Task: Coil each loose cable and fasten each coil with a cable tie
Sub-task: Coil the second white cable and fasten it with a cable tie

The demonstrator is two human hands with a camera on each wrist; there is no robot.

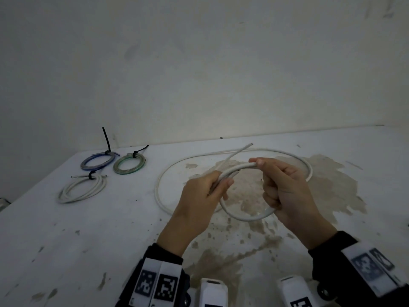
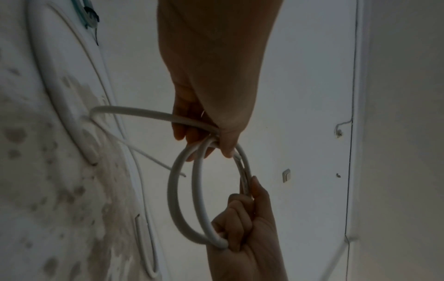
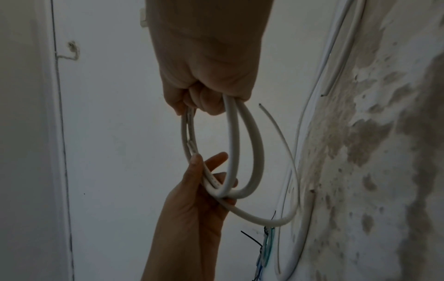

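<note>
A white cable (image 1: 247, 218) is partly wound into a small coil of about two loops, held above the table between both hands. My left hand (image 1: 221, 185) pinches the coil's left side, with its thumb on top. My right hand (image 1: 263, 171) grips the right side, fingers curled round the loops. In the left wrist view my left hand (image 2: 216, 140) holds the coil (image 2: 173, 190) from above; in the right wrist view my right hand (image 3: 209, 98) clasps the loops (image 3: 233, 142). The rest of the cable (image 1: 157, 187) lies in a wide loop on the table, and a thin free end (image 1: 241, 149) sticks up.
Three coils tied with black cable ties lie at the back left: a blue one (image 1: 97, 161), a green one (image 1: 129, 163) and a white one (image 1: 83, 188). The white table (image 1: 88, 240) is stained under my hands. A wall stands close behind it.
</note>
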